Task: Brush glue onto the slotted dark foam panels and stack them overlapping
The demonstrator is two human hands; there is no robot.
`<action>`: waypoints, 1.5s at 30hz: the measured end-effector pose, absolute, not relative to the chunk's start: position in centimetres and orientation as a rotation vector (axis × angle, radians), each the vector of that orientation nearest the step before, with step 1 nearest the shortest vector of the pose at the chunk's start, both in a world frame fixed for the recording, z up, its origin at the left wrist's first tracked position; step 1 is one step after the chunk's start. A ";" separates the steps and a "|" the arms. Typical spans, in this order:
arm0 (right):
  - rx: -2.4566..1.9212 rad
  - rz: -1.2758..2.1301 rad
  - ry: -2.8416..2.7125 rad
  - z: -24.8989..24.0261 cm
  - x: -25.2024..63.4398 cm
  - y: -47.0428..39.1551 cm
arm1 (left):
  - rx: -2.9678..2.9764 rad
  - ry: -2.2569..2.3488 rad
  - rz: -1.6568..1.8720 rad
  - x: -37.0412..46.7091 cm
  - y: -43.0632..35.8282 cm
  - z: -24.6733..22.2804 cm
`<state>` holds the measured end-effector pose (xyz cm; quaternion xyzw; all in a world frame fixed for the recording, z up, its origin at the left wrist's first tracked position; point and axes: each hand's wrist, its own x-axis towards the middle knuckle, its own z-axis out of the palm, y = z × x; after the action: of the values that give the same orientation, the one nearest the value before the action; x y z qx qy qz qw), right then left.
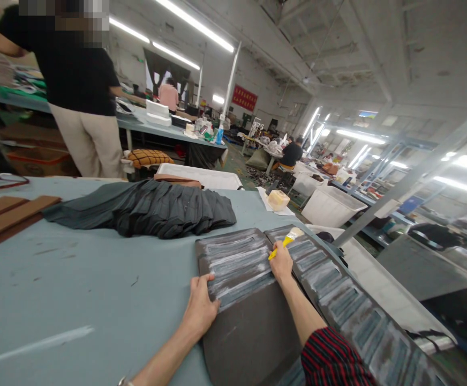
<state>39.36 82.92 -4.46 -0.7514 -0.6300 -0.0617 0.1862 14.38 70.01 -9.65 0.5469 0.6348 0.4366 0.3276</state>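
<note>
A dark grey-brown panel (249, 335) with rounded corners lies on the table in front of me, crossed in its upper half by several grey strips with whitish wet-looking smears. My left hand (202, 304) is at the panel's left edge, thumb and index finger over the border; its other fingers are partly hidden. My right hand (281, 264) is closed round the yellow handle of a paintbrush (286, 239), its pale bristles pointing up and away from me. Right of this panel is a second, longer smeared panel (338, 284) with similar grey strips.
A heap of dark grey fabric pieces (173, 209) lies behind the panels. Brown strips (12, 220) are at the table's left. A yellowish block-like container (278, 200) stands at the far edge. White bins (332, 206) stand beyond; a person in black (76, 80) stands at another table.
</note>
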 end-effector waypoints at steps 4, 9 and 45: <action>-2.092 -0.204 -1.787 -3.6 39.1 83.6 | 1.464 1.673 1.191 14.8 69.8 -8.6; -2.144 -0.284 -1.862 -3.6 39.4 84.1 | 1.360 1.657 1.058 14.8 71.4 -8.1; -2.169 -0.260 -1.950 -6.3 42.1 75.3 | 1.282 1.855 0.917 15.9 67.2 -9.6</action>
<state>42.08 75.30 -6.30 -0.7365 -0.6622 -0.0882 0.1065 15.89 67.25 -9.60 0.4940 0.7148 0.3536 0.3464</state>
